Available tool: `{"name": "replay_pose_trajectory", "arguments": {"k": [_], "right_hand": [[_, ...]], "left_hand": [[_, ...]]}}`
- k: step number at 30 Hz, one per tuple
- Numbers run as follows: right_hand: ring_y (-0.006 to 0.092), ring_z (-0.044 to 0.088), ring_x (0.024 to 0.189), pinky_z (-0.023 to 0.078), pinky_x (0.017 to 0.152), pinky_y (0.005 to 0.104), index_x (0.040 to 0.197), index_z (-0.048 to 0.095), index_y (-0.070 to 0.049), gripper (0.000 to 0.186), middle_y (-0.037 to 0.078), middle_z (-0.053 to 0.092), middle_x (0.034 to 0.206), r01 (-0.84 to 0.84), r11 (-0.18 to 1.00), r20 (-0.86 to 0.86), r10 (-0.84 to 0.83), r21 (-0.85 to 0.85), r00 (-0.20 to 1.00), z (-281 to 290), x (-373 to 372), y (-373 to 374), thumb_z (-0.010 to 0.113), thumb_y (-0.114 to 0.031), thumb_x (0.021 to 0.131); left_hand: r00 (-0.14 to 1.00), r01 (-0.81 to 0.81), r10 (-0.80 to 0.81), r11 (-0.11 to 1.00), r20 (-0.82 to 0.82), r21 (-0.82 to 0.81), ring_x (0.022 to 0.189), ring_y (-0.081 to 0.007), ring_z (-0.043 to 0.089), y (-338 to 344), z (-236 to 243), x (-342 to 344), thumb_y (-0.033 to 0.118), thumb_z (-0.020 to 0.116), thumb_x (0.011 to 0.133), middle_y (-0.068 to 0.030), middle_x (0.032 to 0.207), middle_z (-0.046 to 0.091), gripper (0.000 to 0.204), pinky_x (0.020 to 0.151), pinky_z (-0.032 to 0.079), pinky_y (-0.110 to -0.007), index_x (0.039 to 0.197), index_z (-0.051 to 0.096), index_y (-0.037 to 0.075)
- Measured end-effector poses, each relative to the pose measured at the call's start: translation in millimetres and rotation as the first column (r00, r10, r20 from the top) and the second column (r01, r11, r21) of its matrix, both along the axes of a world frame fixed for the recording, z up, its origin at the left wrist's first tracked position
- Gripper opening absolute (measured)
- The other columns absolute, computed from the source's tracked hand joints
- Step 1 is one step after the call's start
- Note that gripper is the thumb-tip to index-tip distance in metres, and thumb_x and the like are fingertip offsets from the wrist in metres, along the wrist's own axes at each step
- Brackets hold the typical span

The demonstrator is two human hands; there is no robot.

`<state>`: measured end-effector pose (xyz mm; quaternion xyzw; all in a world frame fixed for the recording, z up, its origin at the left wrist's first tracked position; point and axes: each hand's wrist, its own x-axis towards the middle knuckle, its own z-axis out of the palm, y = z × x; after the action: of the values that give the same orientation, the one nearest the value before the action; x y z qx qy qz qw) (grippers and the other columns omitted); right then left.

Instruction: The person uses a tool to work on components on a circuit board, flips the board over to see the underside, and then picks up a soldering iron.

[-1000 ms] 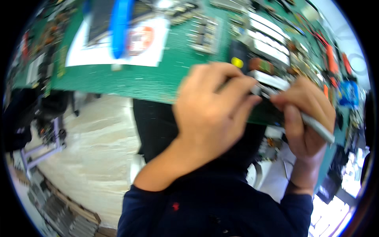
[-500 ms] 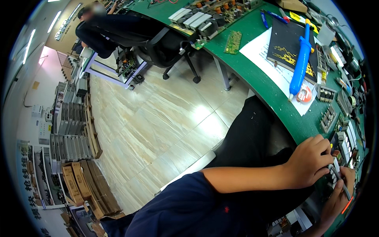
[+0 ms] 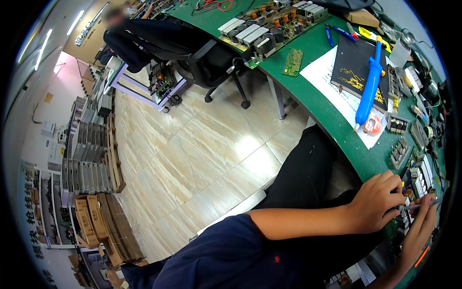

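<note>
Holding a slim grey tool [image 3: 414, 207] in a closed grip, the right hand [image 3: 418, 224] meets the left hand [image 3: 376, 202] at lower right — apparently for steadiness; the left's hold is unclear.

Two hands [image 3: 376, 201], two blue pens [image 3: 329, 36], one black notebook [image 3: 350, 72], one blue desoldering pump [image 3: 369, 91]

The green surface [image 3: 373, 161] is occupied at its far end by a large populated circuit board [image 3: 274, 26]. A small green board [image 3: 293, 62] and white paper [image 3: 320, 67] are laid flat; a metal-framed module [image 3: 399, 153] is positioned nearer the right.
</note>
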<state>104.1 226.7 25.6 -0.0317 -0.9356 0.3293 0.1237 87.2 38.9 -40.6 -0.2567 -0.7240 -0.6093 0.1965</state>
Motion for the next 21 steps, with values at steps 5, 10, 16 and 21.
{"name": "replay_pose_trajectory", "arguments": {"k": [5,10,16,21], "right_hand": [[0.0081,0.044,0.07,0.035,0.062,0.0242,0.103,0.059,0.0,0.031,0.002,0.05,0.081,0.093,0.982,0.002,-0.094,-0.167,0.996,-10,-5,9,0.043,-0.026,0.11],[0.0086,0.047,0.074,0.038,0.066,0.0225,0.109,0.06,0.0,0.03,0.001,0.049,0.083,0.107,0.97,-0.081,-0.128,-0.22,0.988,10,14,8,0.044,-0.025,0.11],[0.0089,0.059,0.081,0.044,0.068,0.0217,0.105,0.062,-0.002,0.038,0.005,0.063,0.093,-0.052,0.992,-0.139,0.036,-0.118,0.99,53,17,20,0.044,-0.035,0.109],[0.0118,0.064,0.079,0.047,0.066,0.0231,0.101,0.063,-0.001,0.038,0.009,0.068,0.09,-0.261,0.963,-0.301,0.229,-0.071,0.926,49,17,16,0.042,-0.031,0.11]], "left_hand": [[1.0,-0.002,0.002,1.0,-0.012,-0.005,0.093,-0.03,0.052,-4,0,2,0.011,0.076,0.074,-0.0083,0.098,0.052,0.021,0.075,0.04,-0.04,0.091,0.064,0.008],[0.999,0.024,-0.025,1.0,0.04,0.005,0.096,-0.0322,0.054,-8,3,-1,0.006,0.077,0.072,-0.0098,0.099,0.055,0.024,0.078,0.043,-0.042,0.092,0.064,0.008],[0.998,0.063,-0.06,0.995,0.032,-0.077,0.092,-0.0285,0.064,-25,4,-20,0.004,0.081,0.074,-0.0101,0.097,0.066,0.027,0.078,0.051,-0.035,0.099,0.074,0.009],[0.987,0.14,-0.133,0.988,0.094,-0.07,0.096,-0.0199,0.062,-21,6,-16,-0.002,0.078,0.079,-0.012,0.102,0.065,0.023,0.086,0.048,-0.029,0.101,0.072,-0.002]]}}
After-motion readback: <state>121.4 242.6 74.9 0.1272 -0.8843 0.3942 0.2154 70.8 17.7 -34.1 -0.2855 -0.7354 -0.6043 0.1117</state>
